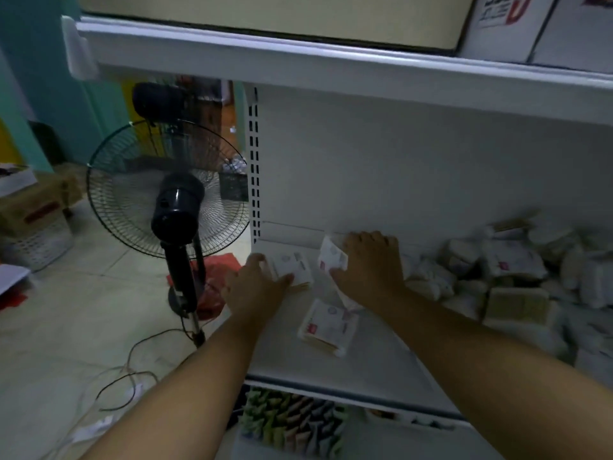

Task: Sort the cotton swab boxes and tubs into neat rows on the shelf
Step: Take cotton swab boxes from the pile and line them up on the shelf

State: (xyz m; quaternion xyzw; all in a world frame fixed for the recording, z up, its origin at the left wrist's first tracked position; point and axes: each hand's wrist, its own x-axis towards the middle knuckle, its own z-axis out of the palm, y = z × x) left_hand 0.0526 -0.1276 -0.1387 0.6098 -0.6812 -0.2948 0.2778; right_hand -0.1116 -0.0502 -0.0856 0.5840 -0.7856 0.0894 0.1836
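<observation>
On the white shelf (365,366), toward its left end, both hands work among small cotton swab packs. In the head view, the left hand (255,287) lies at about 9 o'clock from the shelf's middle, its fingers curled around the near and left edges of a flat white pack (293,265), thumb pressed on the pack's front corner. The right hand (371,267) sits just to the right at about 12 o'clock, palm down, fingers together and bent over a second white pack (330,255) that stands tilted on its edge. A third pack (326,323) lies flat at 6 o'clock from the hands, apart from both; it bears a small red mark and faint print, too blurred to read. At 3 o'clock a loose heap of swab packs (504,277) fills the right side of the shelf, some white, some showing tan sticks.

The upper shelf (298,58) carries white cartons (507,24) with red and black lettering that cannot be made out. Below the working shelf, a bin of coloured sachets (292,419) shows. At 9 o'clock a black pedestal fan (172,200) stands on a pale tiled floor (66,327), cables trailing, with a teal wall (39,78) and cardboard boxes (36,207) behind. The light is dim.
</observation>
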